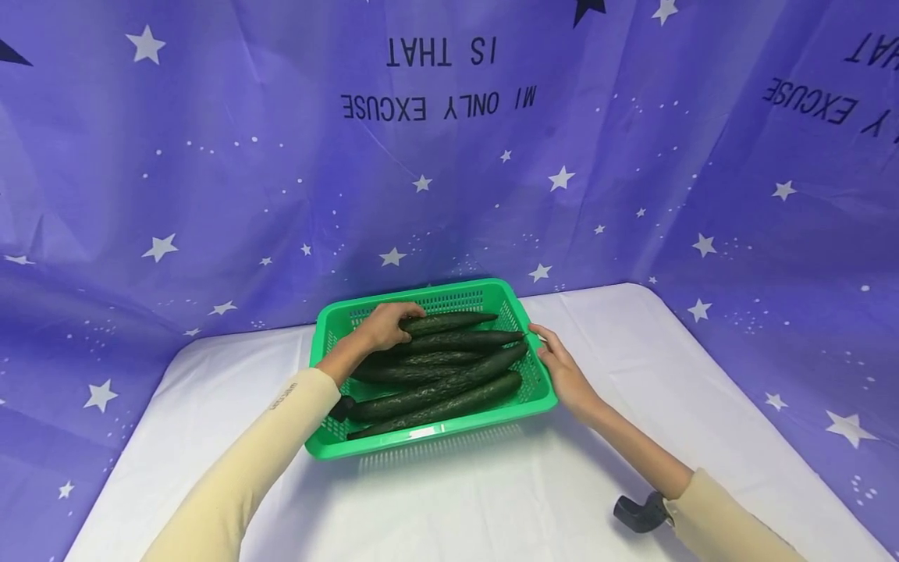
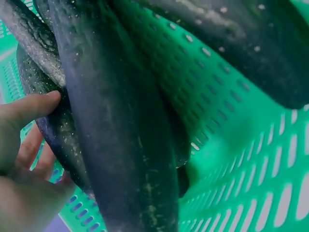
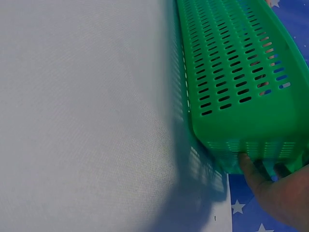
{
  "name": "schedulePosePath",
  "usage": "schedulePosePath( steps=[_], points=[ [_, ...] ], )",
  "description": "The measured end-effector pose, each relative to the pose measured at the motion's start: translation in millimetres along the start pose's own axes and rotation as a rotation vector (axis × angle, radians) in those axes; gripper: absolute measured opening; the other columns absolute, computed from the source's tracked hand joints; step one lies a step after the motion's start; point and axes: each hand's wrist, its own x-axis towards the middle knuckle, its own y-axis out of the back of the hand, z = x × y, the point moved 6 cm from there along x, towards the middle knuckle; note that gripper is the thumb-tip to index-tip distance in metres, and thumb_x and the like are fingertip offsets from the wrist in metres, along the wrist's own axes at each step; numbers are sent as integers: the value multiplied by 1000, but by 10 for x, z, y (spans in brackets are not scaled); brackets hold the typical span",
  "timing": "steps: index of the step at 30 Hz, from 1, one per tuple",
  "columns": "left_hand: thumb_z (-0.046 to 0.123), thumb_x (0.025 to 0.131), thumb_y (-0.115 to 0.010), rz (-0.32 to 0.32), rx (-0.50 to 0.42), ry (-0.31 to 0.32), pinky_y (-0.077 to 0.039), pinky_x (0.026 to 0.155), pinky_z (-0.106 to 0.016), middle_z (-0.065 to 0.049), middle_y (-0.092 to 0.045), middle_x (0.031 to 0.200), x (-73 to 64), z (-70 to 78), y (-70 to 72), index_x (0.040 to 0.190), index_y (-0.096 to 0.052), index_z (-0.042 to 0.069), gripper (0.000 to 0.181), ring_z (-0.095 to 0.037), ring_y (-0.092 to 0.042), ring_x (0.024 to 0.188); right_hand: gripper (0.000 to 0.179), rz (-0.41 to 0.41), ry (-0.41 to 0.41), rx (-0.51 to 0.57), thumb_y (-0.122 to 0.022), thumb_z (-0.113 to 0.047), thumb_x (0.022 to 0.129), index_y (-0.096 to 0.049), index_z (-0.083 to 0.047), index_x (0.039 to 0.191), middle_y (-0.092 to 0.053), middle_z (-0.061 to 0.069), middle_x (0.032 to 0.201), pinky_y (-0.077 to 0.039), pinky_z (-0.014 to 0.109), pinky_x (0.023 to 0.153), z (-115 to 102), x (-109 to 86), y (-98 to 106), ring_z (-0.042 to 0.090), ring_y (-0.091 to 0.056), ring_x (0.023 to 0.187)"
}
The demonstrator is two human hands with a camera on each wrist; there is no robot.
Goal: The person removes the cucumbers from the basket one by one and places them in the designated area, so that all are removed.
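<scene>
Several long dark-green cucumbers (image 1: 449, 382) lie side by side in a green plastic basket (image 1: 421, 446) with slotted walls. My left hand (image 1: 382, 326) reaches over the basket's left end and grips the rearmost cucumber (image 1: 453, 321). In the left wrist view, the thumb presses one side of that cucumber (image 2: 63, 133) and the fingers go behind it. A large cucumber (image 2: 118, 125) fills the middle of that view. At the basket's right end, my right hand (image 1: 569, 378) holds the rim. Its fingers (image 3: 253, 174) lie against the outer end wall in the right wrist view.
The basket stands on a white-covered table (image 1: 435, 507) near its back edge. A purple star-printed cloth (image 1: 449, 211) hangs behind and at both sides. A black curved device (image 1: 641, 513) sits at the right wrist.
</scene>
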Motion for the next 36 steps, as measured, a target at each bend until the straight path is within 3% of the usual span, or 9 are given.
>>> schedulePosePath(
  steps=[10, 20, 22, 24, 26, 29, 31, 33, 36],
  points=[
    [2, 91, -72, -7, -27, -15, -49, 90, -47, -19, -51, 144, -18, 29, -6, 146, -53, 10, 58, -35, -52, 127, 48, -7, 19, 18, -26, -18, 111, -22, -11, 158, -34, 23, 150, -50, 32, 88, -10, 8, 27, 38, -54, 117],
    [1, 91, -72, 13, -18, -91, -42, 103, -52, -17, -47, 148, -90, 106, 111, 146, -52, 9, 59, -36, -42, 136, 49, -16, 23, 19, -26, -19, 111, -21, -10, 159, -32, 25, 151, -48, 30, 90, -24, -5, -2, 38, -52, 120],
    [2, 91, -71, 19, -20, -103, -46, 97, -48, -17, -48, 148, -120, 150, 165, 147, -51, 10, 59, -33, -59, 113, 49, -16, 24, 22, -25, -19, 111, -20, -10, 159, -32, 25, 151, -49, 31, 90, -28, -11, -1, 39, -52, 119],
    [4, 92, -71, 28, -30, -108, -49, 84, -44, -18, -49, 147, -153, 198, 237, 148, -49, 10, 60, -25, -62, 77, 49, -11, 19, 25, -26, -18, 111, -21, -10, 159, -33, 25, 151, -49, 31, 89, -29, -11, 0, 39, -52, 119],
    [5, 92, -70, 43, -54, -99, -46, 73, -41, -19, -49, 146, -193, 238, 324, 149, -48, 10, 61, -17, -46, 50, 49, -14, 17, 35, -26, -17, 111, -21, -9, 159, -33, 25, 151, -50, 31, 89, -29, -11, -3, 41, -53, 119],
    [5, 91, -69, 92, -100, -91, -41, 64, -37, -21, -51, 144, -264, 283, 478, 149, -49, 10, 61, -14, -31, 41, 48, -12, 12, 35, -26, -16, 111, -21, -10, 158, -34, 24, 151, -49, 31, 90, -28, -12, -7, 41, -52, 120],
    [5, 90, -69, 130, -138, -93, -37, 59, -34, -20, -52, 143, -322, 304, 582, 148, -51, 11, 61, -18, -48, 49, 49, -14, 12, 30, -26, -16, 111, -21, -10, 159, -33, 24, 152, -48, 32, 91, -33, -16, -10, 40, -50, 122],
    [4, 88, -68, 165, -174, -106, -35, 54, -33, -19, -52, 143, -393, 325, 681, 147, -52, 11, 61, -26, -64, 75, 49, -14, 13, 28, -26, -17, 111, -20, -10, 159, -33, 24, 152, -47, 32, 92, -38, -20, -10, 40, -49, 123],
    [3, 88, -69, 195, -209, -120, -36, 57, -35, -16, -52, 144, -521, 354, 816, 146, -52, 13, 62, -34, -55, 123, 49, -13, 10, 31, -25, -17, 111, -20, -10, 159, -33, 24, 152, -48, 32, 91, -43, -23, -7, 41, -50, 123]
  ],
)
